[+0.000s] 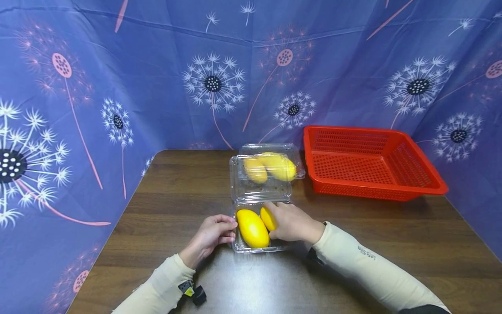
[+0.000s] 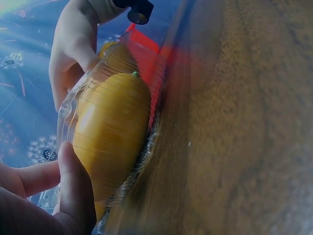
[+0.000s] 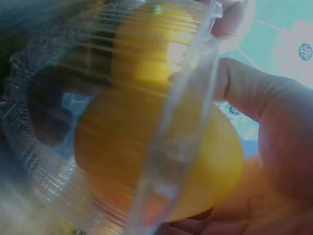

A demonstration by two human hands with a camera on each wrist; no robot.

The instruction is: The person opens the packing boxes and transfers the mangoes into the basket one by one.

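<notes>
A clear box (image 1: 255, 250) sits on the brown worktop (image 1: 168, 196), its lid (image 1: 260, 191) flipped up on the far side. The right hand (image 1: 294, 221) has its thumb and fingers curled around the right mango (image 1: 268, 218), which is partly in the box and sticks up past the rim. The left mango (image 1: 252, 229) lies in the box just beside it. The left hand (image 1: 213, 235) touches the box's left edge with bent fingers and thumb; I cannot tell if they pinch it. Behind the lid, a far box (image 1: 299, 161) has two more mangoes (image 1: 279, 165). A red basket (image 1: 392, 192) stands at the far right.
</notes>
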